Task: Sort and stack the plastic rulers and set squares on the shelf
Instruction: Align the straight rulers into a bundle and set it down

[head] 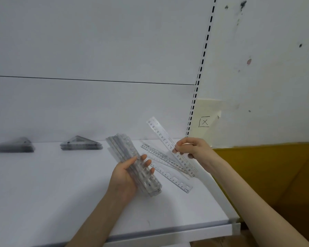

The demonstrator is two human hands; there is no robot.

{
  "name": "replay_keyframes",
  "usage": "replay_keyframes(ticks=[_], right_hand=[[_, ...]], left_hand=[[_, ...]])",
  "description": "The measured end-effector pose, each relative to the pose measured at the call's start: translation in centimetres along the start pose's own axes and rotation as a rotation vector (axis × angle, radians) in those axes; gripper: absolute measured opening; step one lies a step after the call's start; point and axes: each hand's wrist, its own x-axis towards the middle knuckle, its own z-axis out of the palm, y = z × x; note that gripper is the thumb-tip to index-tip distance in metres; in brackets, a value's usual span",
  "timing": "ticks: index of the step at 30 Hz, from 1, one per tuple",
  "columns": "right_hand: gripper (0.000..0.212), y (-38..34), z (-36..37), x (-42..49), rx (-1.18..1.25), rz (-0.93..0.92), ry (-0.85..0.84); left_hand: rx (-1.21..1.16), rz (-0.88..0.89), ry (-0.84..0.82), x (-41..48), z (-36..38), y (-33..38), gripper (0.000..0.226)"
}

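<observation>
1. Because sorting goes by shape, triangular set squares are kept apart at the back of the white shelf (43,184): a blurred left stack (12,145) and a second stack (81,143) nearer the middle.
2. A bundle of rulers (121,148), clear and flat, is clamped in the left hand (125,177), with the fingers curled round it, so that more can be added.
3. Loose rulers (173,179) are left crossed on the shelf just beside the bundle, not yet gathered.
4. A single ruler (160,133), thin and printed with numbers, is pinched near its middle by the right hand (191,150) and held tilted above them, probably bound for the bundle.
</observation>
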Motion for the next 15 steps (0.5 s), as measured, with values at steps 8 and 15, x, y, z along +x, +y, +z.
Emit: replay_keyframes(ticks=[8,15], right_hand=[[0.074,-2.7,2.4,-1.2,0.344,0.093,-0.215],[0.108,-1.9,4.7,-0.5,0.327,0.086,-0.240]], left_hand=[[0.096,-0.030,-0.042,0.1,0.0,-0.2,0.021],[0.310,0.070,-0.215,-0.2,-0.2,-0.4,0.038]])
